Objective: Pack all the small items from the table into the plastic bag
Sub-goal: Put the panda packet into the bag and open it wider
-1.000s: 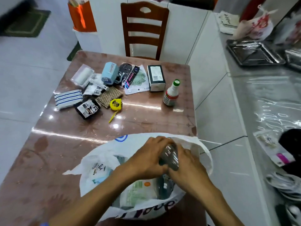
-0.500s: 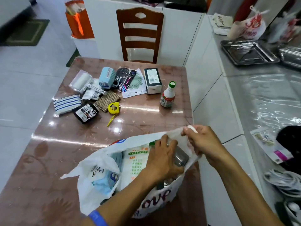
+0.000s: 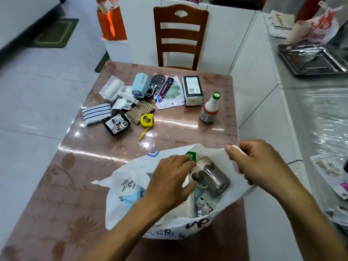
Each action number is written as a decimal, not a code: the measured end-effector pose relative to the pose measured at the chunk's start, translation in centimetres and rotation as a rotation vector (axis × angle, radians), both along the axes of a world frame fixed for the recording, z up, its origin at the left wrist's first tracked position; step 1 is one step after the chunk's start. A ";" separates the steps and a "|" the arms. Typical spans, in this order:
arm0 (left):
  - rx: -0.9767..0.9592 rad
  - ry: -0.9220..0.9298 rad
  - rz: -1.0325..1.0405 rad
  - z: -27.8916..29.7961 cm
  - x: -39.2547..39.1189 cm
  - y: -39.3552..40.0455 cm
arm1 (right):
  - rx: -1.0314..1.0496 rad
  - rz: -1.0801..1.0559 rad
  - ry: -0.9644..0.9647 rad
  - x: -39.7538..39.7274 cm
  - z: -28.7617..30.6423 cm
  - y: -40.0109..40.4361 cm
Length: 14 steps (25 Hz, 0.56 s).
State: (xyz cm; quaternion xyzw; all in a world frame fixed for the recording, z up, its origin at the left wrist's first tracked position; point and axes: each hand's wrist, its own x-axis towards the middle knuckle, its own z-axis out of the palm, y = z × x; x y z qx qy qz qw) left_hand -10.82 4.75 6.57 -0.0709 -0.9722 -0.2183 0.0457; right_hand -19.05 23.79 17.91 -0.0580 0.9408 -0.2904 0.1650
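Observation:
A white plastic bag (image 3: 131, 178) lies open at the near edge of the table (image 3: 94, 185). My right hand (image 3: 258, 162) pinches the bag's right rim and holds it up. Inside the bag's mouth, my left hand (image 3: 169, 183) rests with fingers against a clear jar (image 3: 214, 178) with a dark filling that lies on its side on other packets. Further back on the table lie several small items: a white bottle with a green cap (image 3: 210, 108), a dark box (image 3: 192, 90), a yellow tape measure (image 3: 146, 120), a striped cloth (image 3: 96, 113), a light blue box (image 3: 139, 87).
A wooden chair (image 3: 180, 36) stands at the table's far side. A white counter (image 3: 310, 119) runs along the right with a metal tray (image 3: 312, 59) and a red-and-white bag (image 3: 316, 29). An orange bag (image 3: 112, 21) sits at the back left.
My right hand left the jar and took hold of the bag's right rim, lifting it. My left hand stayed in the bag and the jar now lies more exposed.

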 end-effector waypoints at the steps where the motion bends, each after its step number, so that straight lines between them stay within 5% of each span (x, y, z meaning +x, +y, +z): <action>1: -0.167 0.078 0.100 0.0 1.1 -2.5 | 0.179 0.044 0.072 -0.1 -0.1 -0.4; 3: -0.402 -0.154 0.288 0.2 1.6 -7.4 | 0.479 0.098 0.239 -0.4 -0.1 -2.1; 5: -0.313 -0.405 0.402 0.0 0.9 -10.2 | 0.624 0.205 0.346 -0.9 0.2 -4.5; 10: 0.399 -0.210 0.516 2.0 -1.0 -14.4 | 0.374 0.632 0.238 -2.2 -0.2 -11.0; 14: 1.078 -0.160 0.881 1.5 -1.2 -19.1 | 0.260 0.701 0.121 -2.6 -1.9 -14.9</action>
